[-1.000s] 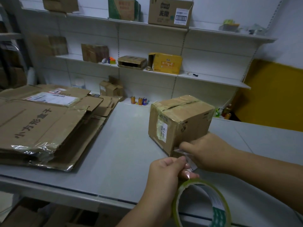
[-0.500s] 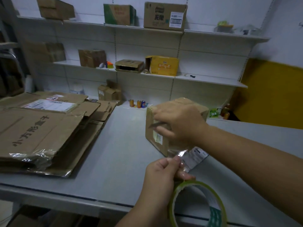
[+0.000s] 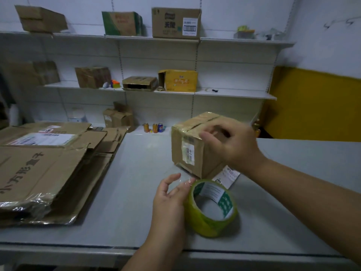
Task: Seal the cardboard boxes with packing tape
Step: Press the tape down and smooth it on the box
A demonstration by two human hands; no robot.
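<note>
A small cardboard box stands on the grey table, with glossy tape over its top seam and a white label on its near face. My right hand lies over the box's top front edge, thumb on the near face and fingers curled on the top. The yellow-green packing tape roll is tilted just in front of the box. My left hand holds the roll's left side, fingers spread. A faint clear strip of tape runs from the roll toward the box's lower near corner.
Flattened cardboard boxes are stacked on the table's left. A printed slip pokes out from under the box. Three small cans and an open carton sit at the back. Wall shelves hold more boxes.
My right hand moved from the box's lower near corner up to its top front edge. The roll in my left hand dropped lower and tilted. A printed slip came into view beside the box.
</note>
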